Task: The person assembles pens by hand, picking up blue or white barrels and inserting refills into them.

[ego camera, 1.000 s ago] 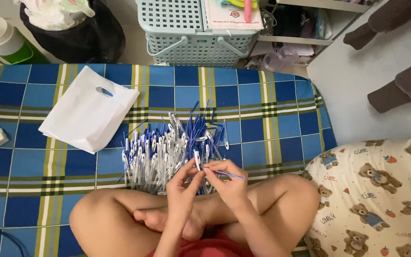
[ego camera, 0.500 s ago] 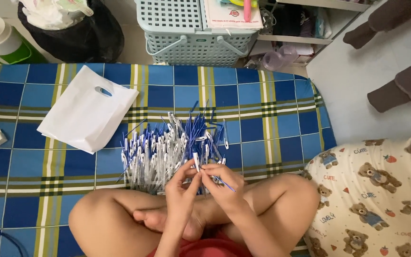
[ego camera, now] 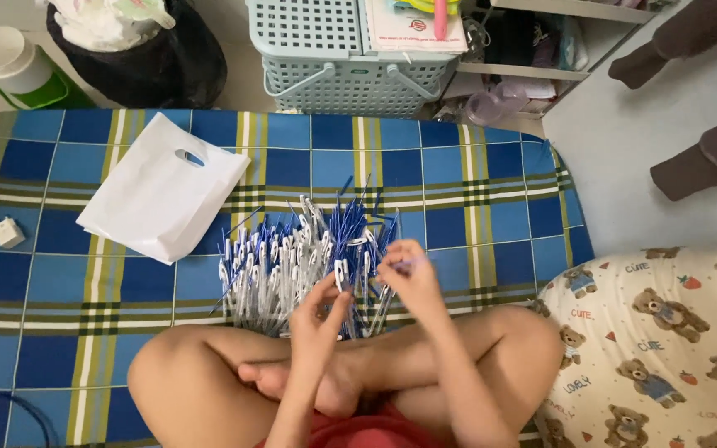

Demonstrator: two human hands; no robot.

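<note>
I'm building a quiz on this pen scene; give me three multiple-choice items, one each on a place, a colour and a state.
1. Where does the white plastic bag lie?
A. inside the basket
B. on the plaid blanket, left of the pen pile
C. on the bear-print pillow

2. What colour is the handled basket beyond the blanket?
A. pale blue-grey
B. red
C. black

3. What is the left hand doing?
A. resting flat on the blanket
B. gripping the bag
C. holding a small white pen part in its fingertips

Answers:
1 B, the bag rests flat on the plaid blanket beside the pen pile.
2 A, its lattice walls are pale blue-grey.
3 C, a white piece shows at its fingertips, near the right hand.
</note>
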